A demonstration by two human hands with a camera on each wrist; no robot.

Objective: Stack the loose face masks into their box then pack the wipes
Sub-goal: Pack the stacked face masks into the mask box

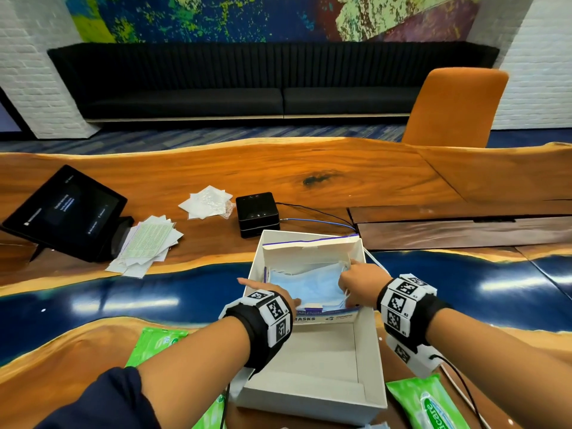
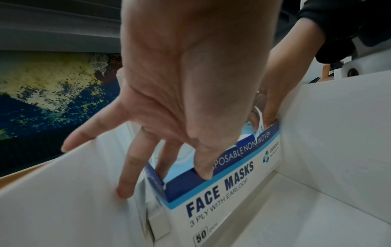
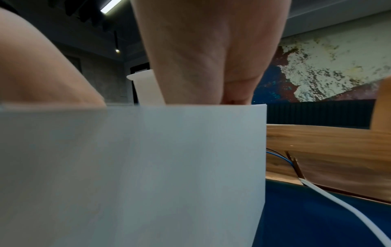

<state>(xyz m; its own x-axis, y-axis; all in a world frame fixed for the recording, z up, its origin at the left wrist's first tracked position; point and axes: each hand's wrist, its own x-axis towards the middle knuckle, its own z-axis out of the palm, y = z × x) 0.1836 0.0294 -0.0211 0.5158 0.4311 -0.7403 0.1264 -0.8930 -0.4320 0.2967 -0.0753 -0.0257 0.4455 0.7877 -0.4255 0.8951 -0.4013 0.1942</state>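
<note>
A face mask box (image 1: 325,317) stands open inside the far end of a large white carton (image 1: 309,394). Light blue masks (image 1: 312,286) lie in it. My left hand (image 1: 257,284) is at the box's left end with fingers spread and straight. In the left wrist view its thumb (image 2: 203,168) presses the printed front edge of the mask box (image 2: 222,192) and its fingers reach onto the masks (image 2: 177,170). My right hand (image 1: 359,280) pushes down on the masks at the right end, beside a white ear loop. In the right wrist view the carton wall (image 3: 148,167) hides its fingertips. Green wipes packs (image 1: 154,342) (image 1: 424,404) lie beside the carton.
On the wood-and-blue table sit a tilted tablet (image 1: 65,212), scattered papers (image 1: 148,243), white packets (image 1: 207,201) and a black speaker (image 1: 257,213) with cables (image 1: 325,218) running right. An orange chair (image 1: 455,106) stands across the table. The near half of the carton holds nothing.
</note>
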